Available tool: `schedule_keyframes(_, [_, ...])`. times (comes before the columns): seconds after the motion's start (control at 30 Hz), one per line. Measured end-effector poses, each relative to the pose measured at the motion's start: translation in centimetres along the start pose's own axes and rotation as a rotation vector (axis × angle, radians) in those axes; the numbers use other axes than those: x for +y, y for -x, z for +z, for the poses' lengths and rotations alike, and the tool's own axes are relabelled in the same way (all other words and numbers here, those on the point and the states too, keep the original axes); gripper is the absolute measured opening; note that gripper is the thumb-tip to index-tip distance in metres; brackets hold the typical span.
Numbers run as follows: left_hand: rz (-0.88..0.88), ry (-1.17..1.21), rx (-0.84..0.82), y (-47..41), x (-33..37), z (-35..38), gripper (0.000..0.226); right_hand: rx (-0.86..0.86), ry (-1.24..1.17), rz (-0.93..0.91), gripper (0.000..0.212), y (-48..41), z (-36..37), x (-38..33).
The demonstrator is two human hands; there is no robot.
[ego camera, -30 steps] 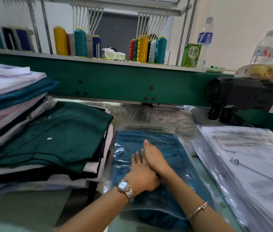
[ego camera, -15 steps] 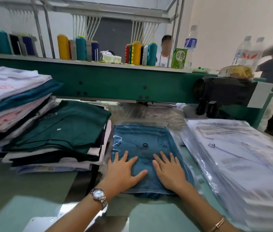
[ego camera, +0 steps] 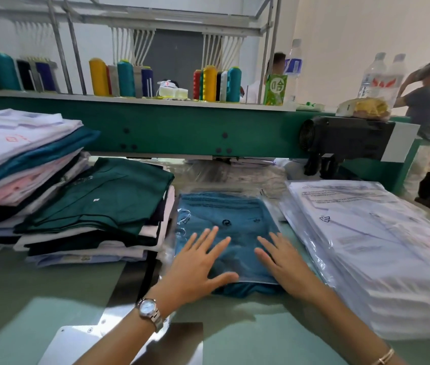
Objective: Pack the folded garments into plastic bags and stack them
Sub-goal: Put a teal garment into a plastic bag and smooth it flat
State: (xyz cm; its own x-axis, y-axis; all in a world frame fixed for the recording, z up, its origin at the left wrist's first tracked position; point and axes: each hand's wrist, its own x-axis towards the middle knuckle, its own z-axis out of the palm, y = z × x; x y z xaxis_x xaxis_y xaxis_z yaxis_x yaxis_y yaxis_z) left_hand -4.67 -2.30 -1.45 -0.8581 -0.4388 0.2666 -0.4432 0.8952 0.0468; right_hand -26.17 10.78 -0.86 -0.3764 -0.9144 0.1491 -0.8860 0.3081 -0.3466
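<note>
In the lower middle of the frame a folded teal garment (ego camera: 225,222) lies flat on the table (ego camera: 235,335) inside a clear plastic bag (ego camera: 269,206). A strip of cloth shows past the bag's near edge. The left hand (ego camera: 198,264) and right hand (ego camera: 285,262) press on it side by side, palms down, fingers straight and spread, gripping nothing. A pile of unbagged folded garments (ego camera: 98,206) crowds the bag's left edge, with a taller pile (ego camera: 19,154) at far left. A stack of bagged garments (ego camera: 366,246) hems it in on the right. Behind runs a green machine beam (ego camera: 182,127) carrying thread cones (ego camera: 210,83) and a black motor (ego camera: 345,138).
</note>
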Motion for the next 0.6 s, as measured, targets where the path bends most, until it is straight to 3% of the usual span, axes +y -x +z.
schedule_keyframes(0.1, [0.261,-0.043,0.157,0.7,1.1,-0.2,0.082,-0.066,0.177,-0.298,0.084,0.9,-0.6,-0.2])
schedule_keyframes(0.23, [0.407,-0.094,0.388,1.2,1.6,-0.5,0.056,-0.07,0.251,-0.456,0.088,1.4,-0.4,-0.6])
schedule_keyframes(0.43, [0.395,-0.187,0.38,1.3,1.4,-0.8,0.048,0.032,0.381,-0.366,0.074,1.7,-0.2,0.5])
schedule_keyframes(0.53, [0.342,-0.249,0.43,1.1,1.2,-0.7,0.027,0.082,0.436,-0.212,0.082,1.8,0.1,0.4])
schedule_keyframes(0.6, [0.316,-0.286,0.459,1.0,1.1,-0.4,0.027,0.149,0.422,-0.079,0.085,2.0,0.2,0.1])
